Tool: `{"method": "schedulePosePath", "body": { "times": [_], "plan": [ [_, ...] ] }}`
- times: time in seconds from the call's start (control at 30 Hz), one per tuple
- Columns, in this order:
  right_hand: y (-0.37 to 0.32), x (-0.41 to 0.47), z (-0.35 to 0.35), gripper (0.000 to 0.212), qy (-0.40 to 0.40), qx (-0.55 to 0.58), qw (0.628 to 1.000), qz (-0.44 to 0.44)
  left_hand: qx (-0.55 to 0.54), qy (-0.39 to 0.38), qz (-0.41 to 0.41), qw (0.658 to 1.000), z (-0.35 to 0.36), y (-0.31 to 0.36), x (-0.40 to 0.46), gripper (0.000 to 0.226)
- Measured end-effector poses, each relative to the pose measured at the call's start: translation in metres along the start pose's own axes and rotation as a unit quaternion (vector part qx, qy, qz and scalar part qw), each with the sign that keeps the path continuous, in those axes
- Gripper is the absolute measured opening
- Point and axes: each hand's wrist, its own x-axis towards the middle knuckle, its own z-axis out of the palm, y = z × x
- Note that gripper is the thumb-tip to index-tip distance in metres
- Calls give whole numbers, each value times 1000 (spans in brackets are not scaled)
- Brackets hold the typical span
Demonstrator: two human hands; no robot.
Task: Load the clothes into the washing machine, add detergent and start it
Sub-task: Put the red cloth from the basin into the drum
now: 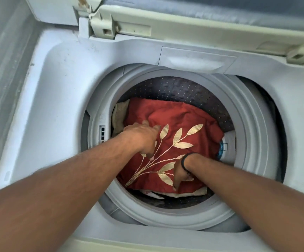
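1. Two hands down in the drum [184, 88] of the top-loading washing machine [60, 73], both on the red cloth [180, 120] with the gold leaf embroidery.
2. The cloth fills most of the drum opening, spread from 10 to 5 o'clock, on top of beige fabric [119, 115] showing at 9 and 6 o'clock.
3. Handling guess: soft, limp, light, probably bulky and folded. The embroidery is likely stiffer and could snag, so take plain fabric at an edge fold.
4. Left hand [144, 137] at 9 o'clock, arm extended, palm down, fingers spread and pressing flat, nothing gripped.
5. Right hand [181, 171] at 6 o'clock, wrist bent down, fingers curled into the cloth's near edge, grasping it.
6. No detergent in view.
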Motion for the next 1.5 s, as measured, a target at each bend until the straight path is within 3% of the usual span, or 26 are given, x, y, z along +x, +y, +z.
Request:
{"method": "schedulePosePath", "body": {
  "times": [0.07,0.17,0.27,0.37,0.47,0.53,0.67,0.93,1.13,1.27,1.4,1.5],
  "plan": [
    [3,0,10,52,21,3,1000,-12,4,-8,4,1000,2,1,0,111],
    [17,-13,10,44,165,123,978,-26,-7,2,11,1000,-1,-1,-2,107],
    [26,-44,10,42,347,262,899,-47,-7,55,32,998,1,-1,-9,92],
    [31,-84,18,33,420,376,824,-53,-9,105,62,992,1,0,-24,65],
    [30,-136,40,14,500,502,703,-70,-51,171,127,976,-17,12,-59,32],
    [25,-167,54,9,536,543,641,-81,-106,202,185,956,-30,25,-92,17],
    [18,-225,91,7,592,569,564,-87,-208,240,293,902,-38,49,-170,15],
    [-15,-291,211,8,642,659,389,-49,-392,207,324,836,2,42,-246,12],
    [-56,-293,316,9,630,716,301,-8,-363,246,366,821,32,61,-275,12],
    [-86,-284,383,11,626,743,231,45,-301,162,453,823,43,106,-292,7],
    [-119,-262,445,10,611,755,210,112,-198,107,502,835,71,163,-290,16],
    [-147,-250,496,4,604,752,206,164,-193,36,523,829,107,205,-306,36]
  ]
}}
